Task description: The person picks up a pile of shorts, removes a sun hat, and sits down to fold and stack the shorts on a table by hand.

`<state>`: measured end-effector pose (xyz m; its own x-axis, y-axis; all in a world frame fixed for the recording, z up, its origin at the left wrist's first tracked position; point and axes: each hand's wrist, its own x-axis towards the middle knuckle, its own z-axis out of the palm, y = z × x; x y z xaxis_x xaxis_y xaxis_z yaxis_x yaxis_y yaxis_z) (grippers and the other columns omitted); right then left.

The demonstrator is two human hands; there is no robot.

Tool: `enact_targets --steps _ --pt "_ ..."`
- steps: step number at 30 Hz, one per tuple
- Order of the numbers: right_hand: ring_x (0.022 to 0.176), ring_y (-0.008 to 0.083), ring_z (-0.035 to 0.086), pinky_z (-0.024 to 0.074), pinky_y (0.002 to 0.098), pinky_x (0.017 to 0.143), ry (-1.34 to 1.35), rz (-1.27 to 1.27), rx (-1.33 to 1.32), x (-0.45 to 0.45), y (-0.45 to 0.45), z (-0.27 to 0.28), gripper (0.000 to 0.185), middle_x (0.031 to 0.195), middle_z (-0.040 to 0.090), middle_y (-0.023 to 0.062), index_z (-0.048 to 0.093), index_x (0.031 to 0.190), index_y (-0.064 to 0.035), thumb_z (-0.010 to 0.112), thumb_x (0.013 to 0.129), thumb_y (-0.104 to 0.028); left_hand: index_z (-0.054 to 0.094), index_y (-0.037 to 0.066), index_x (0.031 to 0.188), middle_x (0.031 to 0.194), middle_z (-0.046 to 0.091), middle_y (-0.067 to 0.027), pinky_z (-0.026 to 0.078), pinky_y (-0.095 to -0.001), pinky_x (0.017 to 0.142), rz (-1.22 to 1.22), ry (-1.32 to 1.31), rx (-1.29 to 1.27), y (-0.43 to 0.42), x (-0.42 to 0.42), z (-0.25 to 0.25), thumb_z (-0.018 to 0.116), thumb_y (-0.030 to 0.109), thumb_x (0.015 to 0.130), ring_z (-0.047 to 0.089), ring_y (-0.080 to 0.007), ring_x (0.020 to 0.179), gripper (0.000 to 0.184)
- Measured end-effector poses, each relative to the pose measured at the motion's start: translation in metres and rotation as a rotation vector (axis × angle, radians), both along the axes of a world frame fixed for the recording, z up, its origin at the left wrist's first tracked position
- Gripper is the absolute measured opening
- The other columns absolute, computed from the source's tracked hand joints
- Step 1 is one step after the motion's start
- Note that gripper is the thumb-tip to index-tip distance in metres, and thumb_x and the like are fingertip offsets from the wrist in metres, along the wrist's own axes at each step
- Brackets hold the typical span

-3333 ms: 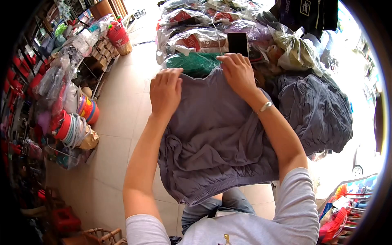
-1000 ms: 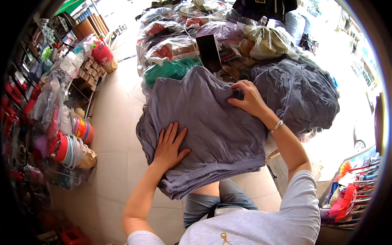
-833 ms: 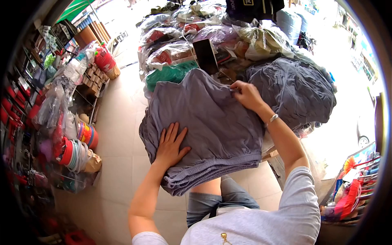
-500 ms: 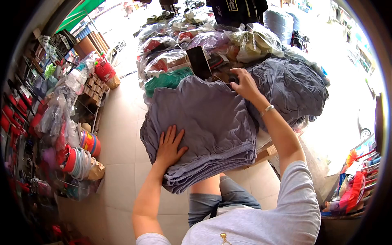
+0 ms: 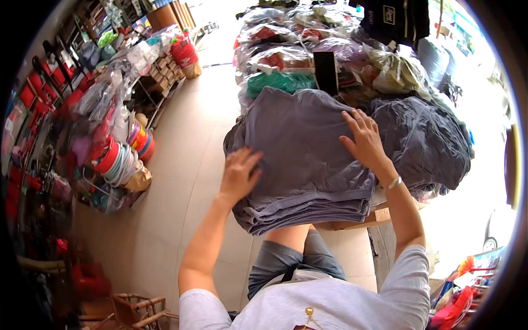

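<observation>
A stack of folded grey-purple garments [image 5: 308,148], probably shorts or trousers with gathered waistbands, lies in front of me at the near end of a goods-covered stand. My left hand [image 5: 241,173] is at the stack's left side, slightly blurred, with fingers apart. On the upper right of the top garment rests my right hand [image 5: 363,137], its fingers spread and holding nothing. Just right of the stack sits a heap of crumpled dark grey garments [image 5: 421,140]. A dark upright phone-like slab [image 5: 326,74] stands behind the stack.
Clear plastic bags of clothing [image 5: 280,58] cover the stand beyond. A black bag [image 5: 393,22] hangs at the top. Shelves with red buckets [image 5: 107,157] and wrapped goods line the left. Tiled floor [image 5: 176,187] runs between. A wooden chair [image 5: 137,311] is at lower left.
My right hand has come from the stack's far edge onto its top right. My left hand has shifted toward the left edge. The view has turned, moving the scene rightward.
</observation>
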<state>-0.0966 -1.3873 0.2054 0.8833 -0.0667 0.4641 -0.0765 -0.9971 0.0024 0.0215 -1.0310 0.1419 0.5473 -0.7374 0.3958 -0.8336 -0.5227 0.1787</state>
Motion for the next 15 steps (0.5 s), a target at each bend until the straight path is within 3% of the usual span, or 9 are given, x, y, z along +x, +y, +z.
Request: enact_targets --steps 2,3,5,7,9,10,13,15 --pt "0.136 0.0364 0.036 0.0251 0.0492 0.112 -0.005 0.269 0.188 -0.016 0.046 0.013 0.066 0.146 0.039 0.0197 0.043 0.141 -0.0100 0.068 0.084 -0.031 0.057 0.010 0.127 0.123 0.060 -0.0143 0.036 -0.0448 0.103 0.216 -0.039 -0.303 0.011 0.017 0.000 0.067 0.025 0.082 0.052 -0.0323 0.117 0.048" --pt "0.137 0.0358 0.034 0.0217 0.0490 0.114 0.102 0.367 0.242 -0.023 0.067 0.007 0.063 0.147 0.037 0.0197 0.043 0.141 -0.0108 0.064 0.086 -0.034 0.057 0.010 0.127 0.123 0.060 -0.0143 0.036 -0.0448 0.103 0.230 -0.034 -0.298 0.014 0.026 -0.002 0.067 0.025 0.082 0.052 -0.0323 0.117 0.048" --pt "0.140 0.0342 0.029 0.0146 0.0491 0.115 0.359 0.490 0.300 -0.040 0.092 -0.030 0.059 0.150 0.034 0.0199 0.044 0.141 -0.0122 0.056 0.091 -0.040 0.063 0.006 0.118 0.116 0.063 -0.0150 0.040 -0.0423 0.097 0.380 0.290 -0.524 0.018 0.045 -0.008 0.069 0.028 0.081 0.056 -0.0329 0.107 0.043" --pt "0.143 0.0319 0.022 0.0064 0.0477 0.117 0.529 0.507 0.454 -0.041 0.092 -0.050 0.059 0.152 0.029 0.0207 0.044 0.142 -0.0125 0.044 0.095 -0.048 0.065 0.005 0.113 0.114 0.064 -0.0154 0.041 -0.0417 0.096 0.384 0.331 -0.484 0.020 0.054 -0.010 0.070 0.029 0.079 0.056 -0.0329 0.105 0.041" --pt "0.143 0.0320 0.022 0.0065 0.0473 0.117 0.540 0.519 0.510 -0.038 0.086 -0.047 0.058 0.152 0.029 0.0205 0.044 0.142 -0.0123 0.044 0.095 -0.048 0.070 0.004 0.099 0.107 0.065 -0.0150 0.041 -0.0409 0.095 0.362 0.264 -0.448 0.018 0.058 -0.011 0.072 0.032 0.076 0.057 -0.0320 0.102 0.036" --pt "0.143 0.0321 0.023 0.0066 0.0469 0.117 0.543 0.525 0.575 -0.038 0.086 -0.047 0.057 0.152 0.030 0.0203 0.045 0.141 -0.0121 0.044 0.096 -0.047 0.070 0.004 0.099 0.107 0.065 -0.0150 0.041 -0.0409 0.095 0.366 0.270 -0.443 0.015 0.057 -0.011 0.072 0.032 0.076 0.057 -0.0320 0.102 0.036" --pt "0.143 0.0323 0.023 0.0063 0.0465 0.118 0.528 0.526 0.578 -0.039 0.088 -0.047 0.057 0.151 0.031 0.0202 0.046 0.141 -0.0115 0.043 0.096 -0.047 0.068 0.006 0.092 0.095 0.065 -0.0131 0.041 -0.0409 0.094 0.464 -0.027 -0.408 0.005 0.052 -0.005 0.071 0.028 0.078 0.056 -0.0313 0.101 0.027" --pt "0.143 0.0322 0.024 0.0062 0.0467 0.118 0.521 0.532 0.572 -0.038 0.089 -0.046 0.057 0.151 0.031 0.0203 0.046 0.141 -0.0114 0.043 0.096 -0.047 0.065 0.005 0.093 0.095 0.066 -0.0129 0.043 -0.0405 0.091 0.426 0.011 -0.485 0.005 0.052 0.004 0.069 0.025 0.079 0.058 -0.0314 0.098 0.025"
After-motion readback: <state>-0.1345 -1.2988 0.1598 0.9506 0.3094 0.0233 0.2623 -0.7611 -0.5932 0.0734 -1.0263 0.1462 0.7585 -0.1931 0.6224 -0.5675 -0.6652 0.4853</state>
